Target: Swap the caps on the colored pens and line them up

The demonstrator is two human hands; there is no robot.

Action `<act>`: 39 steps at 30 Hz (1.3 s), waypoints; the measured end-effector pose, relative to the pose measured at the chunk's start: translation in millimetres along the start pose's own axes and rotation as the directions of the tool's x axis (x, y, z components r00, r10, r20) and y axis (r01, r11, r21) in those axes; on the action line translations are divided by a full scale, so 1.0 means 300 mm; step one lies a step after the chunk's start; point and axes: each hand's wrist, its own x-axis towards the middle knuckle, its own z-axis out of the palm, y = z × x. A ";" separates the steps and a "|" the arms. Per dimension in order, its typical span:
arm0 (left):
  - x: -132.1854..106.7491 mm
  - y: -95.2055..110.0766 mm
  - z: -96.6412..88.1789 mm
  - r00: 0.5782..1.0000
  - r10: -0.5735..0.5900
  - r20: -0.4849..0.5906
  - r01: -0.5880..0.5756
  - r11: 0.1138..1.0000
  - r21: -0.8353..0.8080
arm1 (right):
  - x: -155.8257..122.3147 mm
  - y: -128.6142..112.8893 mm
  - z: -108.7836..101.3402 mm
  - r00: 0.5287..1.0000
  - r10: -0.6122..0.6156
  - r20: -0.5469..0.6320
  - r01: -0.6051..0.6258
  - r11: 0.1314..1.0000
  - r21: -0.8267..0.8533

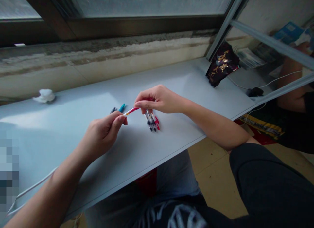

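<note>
A slim red pen (131, 111) with a clear section is stretched between my two hands, above the white table (152, 149). My left hand (107, 128) pinches its lower left end between thumb and finger. At the other end, my right hand (157, 99) is closed around the red part. Several pens (152, 121) with black and red ends lie side by side on the table just below my right hand, their upper parts hidden by it. Behind my left hand lie a teal pen (122, 107) and a dark pen (113, 109), both partly covered.
A crumpled white tissue (45, 96) lies at the back left. A dark packet (222, 64) leans by the metal frame (270, 39) on the right, with another person's arm (291, 74) beyond. A white cable (34, 187) runs along the left.
</note>
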 end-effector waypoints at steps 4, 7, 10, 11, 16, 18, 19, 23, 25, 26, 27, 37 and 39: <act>-0.005 -0.014 0.004 1.000 -0.021 0.007 0.021 1.000 -0.004 | 0.003 0.006 -0.002 0.995 -0.089 -0.035 0.089 0.996 0.010; -0.009 -0.023 0.007 0.999 -0.032 -0.008 0.032 0.999 -0.032 | 0.008 0.014 0.004 0.991 -0.104 -0.087 0.110 0.992 0.062; -0.008 -0.029 0.009 0.999 -0.019 -0.043 0.017 0.999 -0.037 | 0.014 0.022 0.012 0.992 0.020 -0.122 -0.005 0.993 0.121; -0.006 -0.029 0.009 0.999 -0.011 -0.050 0.009 0.999 -0.030 | 0.014 0.023 0.012 0.992 0.069 -0.110 -0.055 0.991 0.126; 0.002 -0.029 0.013 0.999 0.015 -0.041 -0.016 1.000 -0.001 | 0.014 0.025 0.002 0.998 0.042 -0.052 -0.035 0.990 0.135; 0.001 -0.028 0.015 0.999 -0.012 -0.048 0.012 1.000 -0.001 | 0.014 0.027 -0.002 0.995 0.003 -0.099 0.011 0.991 0.137; -0.001 -0.028 0.015 0.998 -0.025 -0.056 0.025 1.000 -0.002 | 0.015 0.028 -0.002 0.992 0.015 -0.123 0.002 0.991 0.133; -0.005 -0.024 0.011 0.997 -0.032 -0.071 0.032 0.999 -0.008 | 0.017 0.032 0.001 0.986 0.124 -0.116 -0.110 0.987 0.120; -0.004 -0.022 0.009 0.997 -0.031 -0.066 0.031 1.000 -0.002 | 0.015 0.034 0.001 0.994 0.071 -0.087 -0.062 0.993 0.099; -0.003 -0.020 0.008 0.997 -0.034 -0.062 0.034 0.999 0.005 | 0.014 0.034 0.000 0.996 0.023 -0.087 -0.015 0.996 0.089; -0.002 -0.019 0.008 0.998 -0.038 -0.059 0.039 0.999 0.011 | 0.013 0.034 -0.002 0.995 -0.021 -0.096 0.029 0.996 0.083; 0.004 -0.021 0.015 0.999 -0.010 -0.047 0.011 1.000 0.029 | 0.021 0.046 0.002 0.994 0.034 -0.105 -0.007 0.969 0.247; 0.002 -0.028 0.017 0.998 -0.010 -0.063 0.011 1.000 0.020 | 0.021 0.048 -0.006 0.990 -0.015 -0.137 0.056 0.952 0.302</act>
